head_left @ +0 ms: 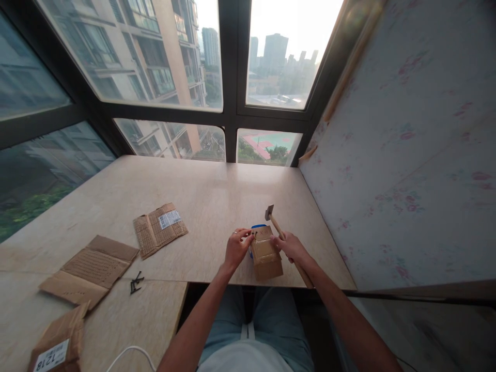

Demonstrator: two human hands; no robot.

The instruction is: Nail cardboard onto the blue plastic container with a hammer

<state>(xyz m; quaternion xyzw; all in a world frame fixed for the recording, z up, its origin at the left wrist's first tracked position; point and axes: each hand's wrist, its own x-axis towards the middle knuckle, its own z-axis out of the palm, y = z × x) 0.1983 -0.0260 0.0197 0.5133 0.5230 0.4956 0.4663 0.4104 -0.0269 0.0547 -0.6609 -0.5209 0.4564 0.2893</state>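
One dark nail (253, 233) is pinched between the fingers of the left hand (237, 248), at the far end of a cardboard piece (266, 254) on the desk (217, 201). Fingers of the right hand (293, 248) clamp the handle of a hammer (275, 223).
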